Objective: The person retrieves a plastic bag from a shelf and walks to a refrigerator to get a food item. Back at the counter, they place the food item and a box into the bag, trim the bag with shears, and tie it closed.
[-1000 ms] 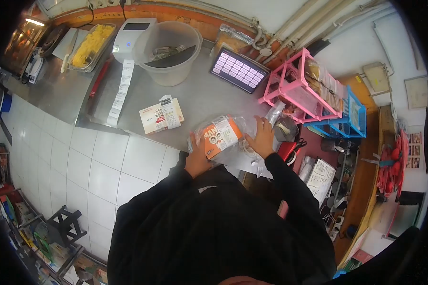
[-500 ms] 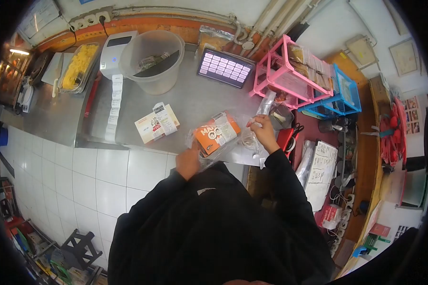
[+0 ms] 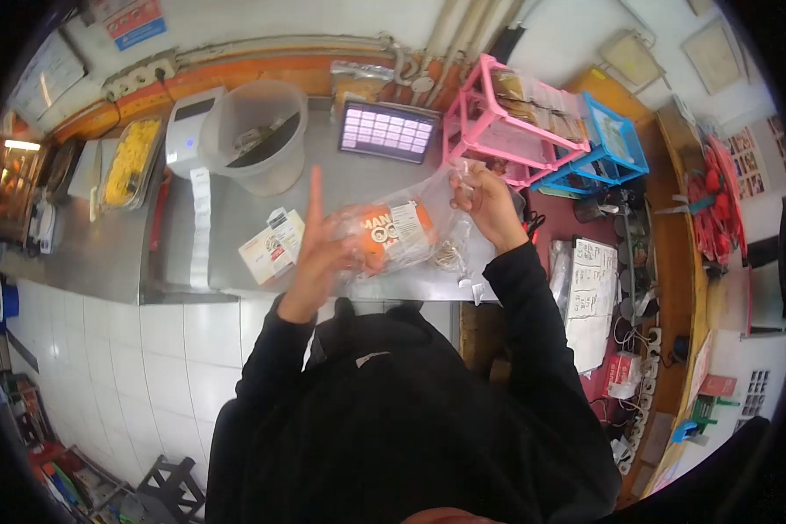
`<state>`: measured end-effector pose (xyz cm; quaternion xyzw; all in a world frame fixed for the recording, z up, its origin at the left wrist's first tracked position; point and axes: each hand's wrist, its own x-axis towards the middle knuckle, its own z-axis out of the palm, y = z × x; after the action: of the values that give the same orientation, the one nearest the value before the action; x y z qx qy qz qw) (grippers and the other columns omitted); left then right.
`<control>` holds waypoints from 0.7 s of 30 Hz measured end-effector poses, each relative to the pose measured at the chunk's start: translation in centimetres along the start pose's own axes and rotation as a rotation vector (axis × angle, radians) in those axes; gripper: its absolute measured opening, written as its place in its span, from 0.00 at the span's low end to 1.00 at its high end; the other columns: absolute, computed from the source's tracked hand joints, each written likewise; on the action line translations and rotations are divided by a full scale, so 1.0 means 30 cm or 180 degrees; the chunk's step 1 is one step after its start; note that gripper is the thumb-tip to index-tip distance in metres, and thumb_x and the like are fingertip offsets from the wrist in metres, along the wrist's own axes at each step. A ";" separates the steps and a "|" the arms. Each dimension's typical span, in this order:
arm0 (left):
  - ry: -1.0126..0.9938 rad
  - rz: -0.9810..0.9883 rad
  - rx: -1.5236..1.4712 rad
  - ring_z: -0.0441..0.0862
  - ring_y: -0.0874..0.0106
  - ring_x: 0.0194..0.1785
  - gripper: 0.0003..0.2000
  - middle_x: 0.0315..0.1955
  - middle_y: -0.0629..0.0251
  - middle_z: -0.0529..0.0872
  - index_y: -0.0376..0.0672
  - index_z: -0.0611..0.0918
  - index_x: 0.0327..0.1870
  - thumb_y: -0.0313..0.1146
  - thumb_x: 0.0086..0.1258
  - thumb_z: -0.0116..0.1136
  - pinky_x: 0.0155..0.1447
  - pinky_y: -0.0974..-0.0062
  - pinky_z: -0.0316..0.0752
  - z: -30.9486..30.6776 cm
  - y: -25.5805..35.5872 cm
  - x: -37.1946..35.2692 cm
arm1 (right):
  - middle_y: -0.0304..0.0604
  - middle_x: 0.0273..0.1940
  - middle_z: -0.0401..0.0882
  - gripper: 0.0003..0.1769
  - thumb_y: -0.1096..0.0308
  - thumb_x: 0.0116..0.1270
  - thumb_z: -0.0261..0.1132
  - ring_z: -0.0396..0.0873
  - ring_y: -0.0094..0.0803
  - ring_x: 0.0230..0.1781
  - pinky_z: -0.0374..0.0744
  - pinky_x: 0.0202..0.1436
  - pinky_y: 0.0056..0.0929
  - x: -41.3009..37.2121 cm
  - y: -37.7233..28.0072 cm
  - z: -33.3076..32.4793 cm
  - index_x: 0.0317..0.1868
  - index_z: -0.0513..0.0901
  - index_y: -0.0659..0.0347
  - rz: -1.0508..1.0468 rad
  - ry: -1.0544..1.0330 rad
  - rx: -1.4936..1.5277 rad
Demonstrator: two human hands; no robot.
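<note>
An orange box (image 3: 402,229) with white lettering and a printed label lies inside a clear plastic bag (image 3: 435,185) near the counter's front edge. My right hand (image 3: 491,208) pinches the gathered end of the bag, to the right of the box and raised above it. At the bag's other side is my left hand (image 3: 316,262), slightly blurred, its index finger stretched upward and its thumb by the box. A white and cream box (image 3: 266,253) with a label sits left of that hand. Just right of the bag lies a small clear bag (image 3: 451,253) of something I cannot make out.
A label printer (image 3: 186,140) trails a long paper strip (image 3: 200,236) beside a translucent bucket (image 3: 271,175). Behind the bag a lit tablet (image 3: 387,133) stands near a pink rack (image 3: 465,131) and blue basket (image 3: 618,140). Far left is a tray of yellow food (image 3: 131,162).
My right hand has moved up and away, drawing the bag's end out. My left hand has come up from the bag's lower left corner, and its index finger now points upward.
</note>
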<state>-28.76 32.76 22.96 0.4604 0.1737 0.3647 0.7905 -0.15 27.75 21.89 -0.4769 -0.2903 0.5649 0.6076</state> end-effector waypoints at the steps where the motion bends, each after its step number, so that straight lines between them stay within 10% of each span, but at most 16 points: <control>1: -0.0103 -0.0156 -0.0040 0.83 0.58 0.49 0.44 0.61 0.42 0.70 0.60 0.35 0.76 0.45 0.66 0.52 0.49 0.70 0.80 -0.016 0.004 0.006 | 0.35 0.38 0.77 0.21 0.68 0.63 0.57 0.73 0.20 0.29 0.74 0.39 0.25 -0.001 -0.003 -0.007 0.57 0.75 0.61 -0.0100 0.0087 -0.0112; 11: 0.0513 0.0000 0.0661 0.82 0.61 0.51 0.41 0.66 0.42 0.65 0.57 0.43 0.77 0.59 0.70 0.47 0.53 0.65 0.79 -0.058 -0.200 0.094 | 0.37 0.41 0.81 0.14 0.66 0.66 0.61 0.79 0.22 0.41 0.76 0.44 0.22 -0.026 0.141 -0.238 0.51 0.80 0.60 -0.0264 0.0208 -0.0545; 14: 0.1585 0.0436 0.0823 0.71 0.68 0.55 0.32 0.67 0.63 0.66 0.48 0.60 0.73 0.53 0.72 0.45 0.52 0.74 0.74 -0.067 -0.261 0.128 | 0.35 0.40 0.82 0.11 0.67 0.67 0.61 0.77 0.18 0.40 0.76 0.44 0.23 -0.090 0.089 -0.372 0.48 0.82 0.61 -0.1096 0.0338 -0.1324; 15: 0.1707 0.0273 0.0825 0.74 0.71 0.54 0.30 0.66 0.42 0.63 0.53 0.58 0.74 0.50 0.74 0.44 0.54 0.74 0.74 -0.038 -0.244 0.123 | 0.34 0.38 0.81 0.10 0.67 0.68 0.62 0.77 0.18 0.39 0.76 0.43 0.24 -0.129 0.058 -0.461 0.45 0.82 0.61 -0.1185 0.0578 -0.1339; 21: 0.3060 0.0523 0.1318 0.74 0.71 0.45 0.26 0.60 0.47 0.68 0.47 0.67 0.69 0.43 0.71 0.48 0.44 0.76 0.70 -0.068 -0.375 0.166 | 0.35 0.20 0.75 0.23 0.52 0.69 0.62 0.71 0.18 0.24 0.70 0.28 0.23 -0.388 -0.148 -1.105 0.22 0.78 0.60 -0.1189 0.2723 -0.1067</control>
<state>-21.97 34.17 12.61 0.3999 0.5482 0.5534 0.4830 28.99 8.62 15.60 -0.6970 -0.1822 0.1455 0.6781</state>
